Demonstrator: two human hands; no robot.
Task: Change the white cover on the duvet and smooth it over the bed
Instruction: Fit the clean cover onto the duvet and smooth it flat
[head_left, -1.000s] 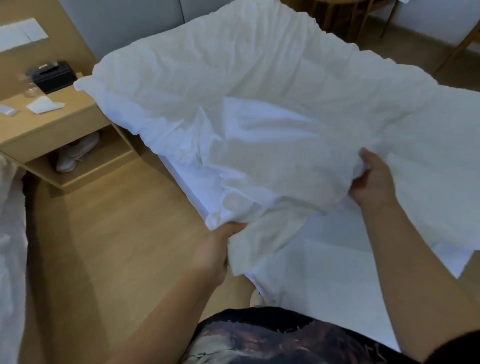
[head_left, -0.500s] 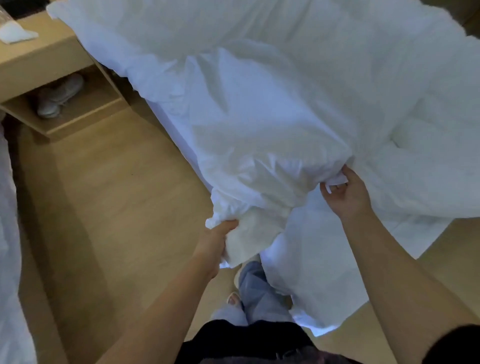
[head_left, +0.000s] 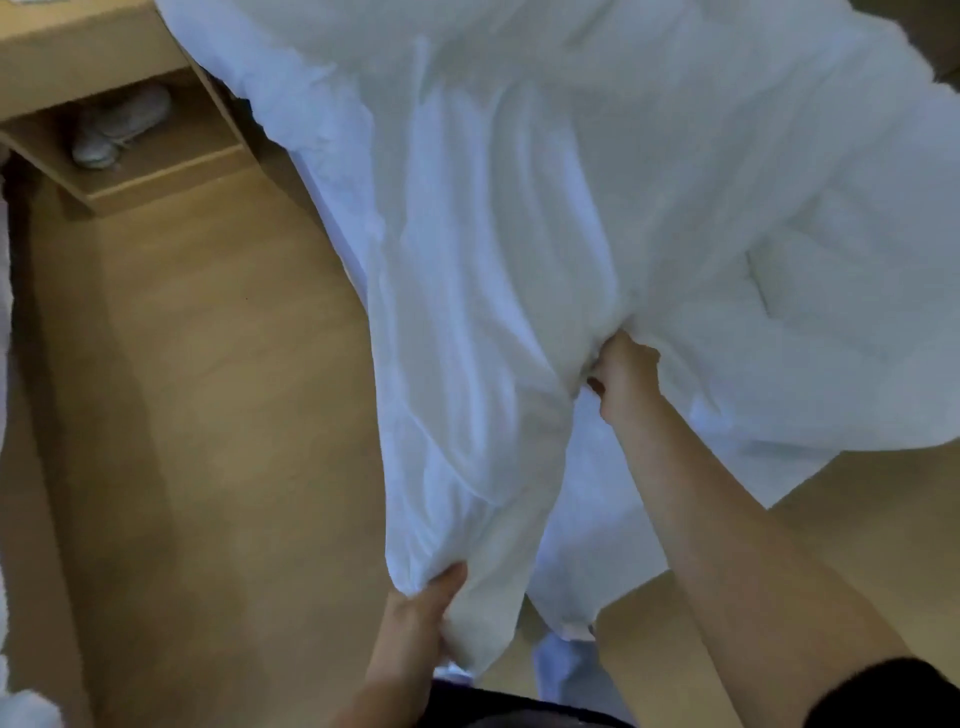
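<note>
Both hands are clamped on fabric. The left hand (head_left: 415, 618) grips a bunched corner of the white cover (head_left: 493, 260), thumb on top, low and close to the body. The right hand (head_left: 621, 376), further out and to its right, clutches a fold, fingers curled in. The cover stretches taut beyond both hands across the bed (head_left: 587, 499). Left of the left hand lies wooden floor (head_left: 208, 415).

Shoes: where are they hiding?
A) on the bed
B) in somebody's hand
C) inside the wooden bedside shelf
C: the shoes lie in the open shelf of the wooden nightstand; the left hand and right hand grip only the white cover.
</note>
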